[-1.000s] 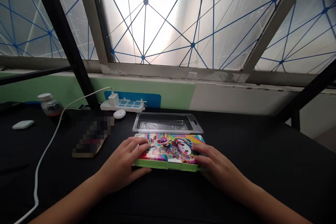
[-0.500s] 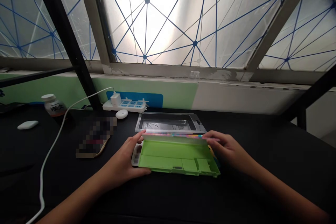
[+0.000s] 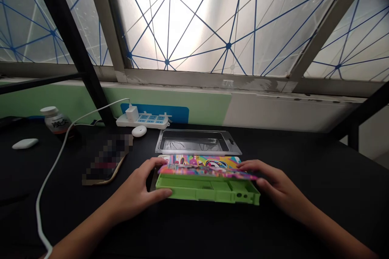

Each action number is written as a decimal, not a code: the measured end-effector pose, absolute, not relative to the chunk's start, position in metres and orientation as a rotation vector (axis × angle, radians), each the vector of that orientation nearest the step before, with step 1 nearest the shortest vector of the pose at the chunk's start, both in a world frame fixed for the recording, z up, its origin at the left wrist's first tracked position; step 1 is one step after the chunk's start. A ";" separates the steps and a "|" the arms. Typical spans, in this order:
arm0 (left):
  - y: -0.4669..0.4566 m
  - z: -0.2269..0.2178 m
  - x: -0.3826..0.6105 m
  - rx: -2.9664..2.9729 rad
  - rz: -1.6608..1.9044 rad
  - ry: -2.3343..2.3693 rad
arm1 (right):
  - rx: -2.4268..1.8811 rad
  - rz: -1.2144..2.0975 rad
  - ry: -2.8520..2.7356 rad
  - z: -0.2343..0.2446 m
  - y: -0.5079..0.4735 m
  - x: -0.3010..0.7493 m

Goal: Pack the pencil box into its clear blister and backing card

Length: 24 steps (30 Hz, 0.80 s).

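Observation:
A green pencil case with a brightly printed lid lies in front of me. Its lid is tilted partway down over the tray, and green compartments show beneath. My left hand grips the left end, thumb on the front wall and fingers behind. At the right corner, my right hand has the lid's edge between thumb and fingers. A colourful printed card lies just behind the case. Beyond it is a clear plastic blister pack.
To the left lie a phone-like object, blurred out, and a round white case. A white power strip stands by the wall. Its white cable runs along the left side. A bottle and a white mouse-like object are farther left.
The lid has swung from upright down toward me, so its printed outside now shows. My right hand has moved slightly right and nearer with it. The left hand stays at the left end.

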<state>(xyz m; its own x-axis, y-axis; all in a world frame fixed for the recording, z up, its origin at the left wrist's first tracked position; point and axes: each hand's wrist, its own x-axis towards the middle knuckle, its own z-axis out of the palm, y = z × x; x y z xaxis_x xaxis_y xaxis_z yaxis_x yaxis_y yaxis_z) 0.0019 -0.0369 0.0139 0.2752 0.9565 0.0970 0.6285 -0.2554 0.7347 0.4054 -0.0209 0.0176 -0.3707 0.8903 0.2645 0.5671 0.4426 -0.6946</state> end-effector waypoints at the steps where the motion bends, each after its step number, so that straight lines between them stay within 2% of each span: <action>1: -0.036 0.017 0.003 1.947 0.750 1.420 | -1.177 0.651 -2.131 0.014 -0.023 0.409; 7: -0.034 0.022 0.003 1.949 0.758 1.402 | -1.263 0.513 -2.230 0.001 -0.025 0.412; 17: -0.032 0.022 0.006 2.128 0.662 1.306 | -1.533 0.484 -2.254 0.019 -0.012 0.386; 20: -0.032 0.019 0.007 2.088 0.717 1.395 | -1.613 0.308 -2.312 0.021 -0.009 0.380; 24: -0.034 0.014 0.003 1.969 0.766 1.495 | -1.605 -0.157 -2.329 0.022 -0.008 0.375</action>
<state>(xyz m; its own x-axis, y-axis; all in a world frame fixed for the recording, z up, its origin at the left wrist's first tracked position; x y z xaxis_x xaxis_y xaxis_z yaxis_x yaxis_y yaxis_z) 0.0030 -0.0336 0.0136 0.2202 0.9688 0.1134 0.6578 -0.2333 0.7162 0.3754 -0.0076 0.0223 -0.3261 0.8926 0.3112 0.9264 0.3673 -0.0831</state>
